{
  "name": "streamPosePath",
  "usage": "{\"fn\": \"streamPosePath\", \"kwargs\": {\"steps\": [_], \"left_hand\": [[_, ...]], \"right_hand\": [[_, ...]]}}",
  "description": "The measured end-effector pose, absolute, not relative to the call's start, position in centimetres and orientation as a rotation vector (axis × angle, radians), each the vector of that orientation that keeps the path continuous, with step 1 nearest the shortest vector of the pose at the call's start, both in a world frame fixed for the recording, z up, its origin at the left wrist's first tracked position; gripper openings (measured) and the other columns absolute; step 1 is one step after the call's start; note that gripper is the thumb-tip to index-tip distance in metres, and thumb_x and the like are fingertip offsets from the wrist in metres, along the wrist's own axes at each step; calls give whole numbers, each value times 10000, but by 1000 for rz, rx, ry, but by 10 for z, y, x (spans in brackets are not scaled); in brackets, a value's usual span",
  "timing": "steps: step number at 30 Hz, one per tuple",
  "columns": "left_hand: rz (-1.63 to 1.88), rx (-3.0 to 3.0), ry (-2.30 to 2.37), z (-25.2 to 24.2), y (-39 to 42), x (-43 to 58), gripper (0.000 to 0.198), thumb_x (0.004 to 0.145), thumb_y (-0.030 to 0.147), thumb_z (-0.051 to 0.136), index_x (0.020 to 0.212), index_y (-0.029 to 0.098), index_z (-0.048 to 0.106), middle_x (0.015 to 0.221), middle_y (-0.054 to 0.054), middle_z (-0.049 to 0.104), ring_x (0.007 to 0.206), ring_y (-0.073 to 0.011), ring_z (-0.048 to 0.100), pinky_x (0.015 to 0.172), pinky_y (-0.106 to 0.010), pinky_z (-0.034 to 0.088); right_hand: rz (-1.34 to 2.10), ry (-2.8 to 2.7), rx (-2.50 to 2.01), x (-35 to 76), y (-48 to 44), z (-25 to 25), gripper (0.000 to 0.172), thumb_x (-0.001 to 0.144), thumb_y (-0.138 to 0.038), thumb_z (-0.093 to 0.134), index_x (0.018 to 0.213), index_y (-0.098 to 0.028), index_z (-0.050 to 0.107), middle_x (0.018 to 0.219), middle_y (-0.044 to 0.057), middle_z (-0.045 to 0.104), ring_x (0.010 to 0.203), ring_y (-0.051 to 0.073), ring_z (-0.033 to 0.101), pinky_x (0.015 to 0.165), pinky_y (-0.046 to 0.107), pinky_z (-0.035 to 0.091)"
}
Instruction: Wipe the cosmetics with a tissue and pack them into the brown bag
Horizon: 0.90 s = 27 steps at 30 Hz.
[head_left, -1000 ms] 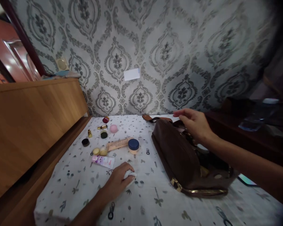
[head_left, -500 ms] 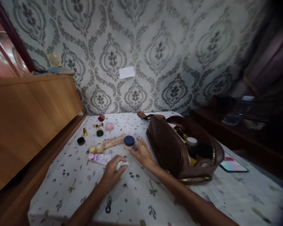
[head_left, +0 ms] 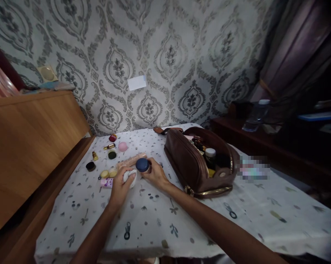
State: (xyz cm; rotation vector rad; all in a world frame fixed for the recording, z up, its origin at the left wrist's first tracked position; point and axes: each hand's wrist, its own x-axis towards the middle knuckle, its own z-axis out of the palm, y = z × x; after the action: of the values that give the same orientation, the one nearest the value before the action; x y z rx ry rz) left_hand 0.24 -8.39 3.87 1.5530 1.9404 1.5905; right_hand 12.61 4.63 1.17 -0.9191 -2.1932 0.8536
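Observation:
My right hand (head_left: 156,175) has its fingers closed round a small jar (head_left: 142,165) with a dark blue lid, tilted a little toward me. Just left of it, my left hand (head_left: 120,187) grips a crumpled white wipe (head_left: 131,178). A pinkish-beige tube (head_left: 131,160) lies behind both hands. Partly covered by my left hand is a white and purple tube (head_left: 106,183). Two small yellowish round pieces (head_left: 105,174) sit beyond that tube. Farther back are a dark green-topped jar (head_left: 112,155), a pink sponge (head_left: 123,146) and a black-lidded jar (head_left: 91,166).
An open brown bag (head_left: 186,163) holding cosmetics stands to the right on the patterned cloth (head_left: 143,227). Small gold-coloured tubes (head_left: 109,146) and a red item (head_left: 112,138) lie at the back left. A wooden cabinet (head_left: 36,135) borders the left; a clear bottle (head_left: 255,115) stands far right.
My right hand, open beside the blue-lidded jar before, has closed on it and tilted it. My left hand has come nearer the jar with the wipe. The view has shifted slightly.

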Motion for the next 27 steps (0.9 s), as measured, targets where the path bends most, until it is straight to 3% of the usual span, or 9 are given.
{"fn": "streamPosePath", "kwargs": {"steps": [4,9,12,18,23,27], "left_hand": [[1590,1644,1915,46,-80,0,161,870,334,600,945,197,640,963,-32,668,962,-211,615,877,-315,457],[1504,1838,1880,40,-73,9,135,860,302,612,926,210,685,934,-42,657,947,-222,596,896,-346,439],[1546,1756,1860,40,-65,8,149,858,319,606,933,209,672,942,-39,648,948,-220,587,914,-346,432],[1565,1473,1849,33,-55,-12,214,835,402,617,844,189,634,815,-13,615,814,-182,581,761,-276,474],[1479,1281,1839,13,-63,-17,329,853,507,559,899,182,581,620,40,521,495,-128,495,435,-215,393],[1404,1303,1788,11,-71,-8,328,845,510,569,873,183,577,575,48,519,445,-115,452,406,-209,349]], "right_hand": [[871,-2154,-759,138,31,8,474,703,-213,728,1148,-186,567,1064,70,636,972,222,609,850,329,496],[889,-2167,-650,146,20,3,389,710,-222,762,1071,-177,625,954,52,568,926,229,578,836,357,495],[850,-2192,-582,148,18,2,438,718,-181,748,1134,-183,611,992,60,553,961,238,563,863,371,492],[909,-2207,-457,147,21,-5,595,683,-104,739,1236,-223,554,1131,68,578,1071,248,570,942,402,471],[1056,-2118,-514,146,23,-6,558,689,-169,759,1209,-193,558,1144,84,629,1041,245,612,915,390,481],[1143,-2001,-661,144,25,-2,473,703,-257,750,1138,-172,584,1043,72,664,948,232,631,861,371,496]]}}
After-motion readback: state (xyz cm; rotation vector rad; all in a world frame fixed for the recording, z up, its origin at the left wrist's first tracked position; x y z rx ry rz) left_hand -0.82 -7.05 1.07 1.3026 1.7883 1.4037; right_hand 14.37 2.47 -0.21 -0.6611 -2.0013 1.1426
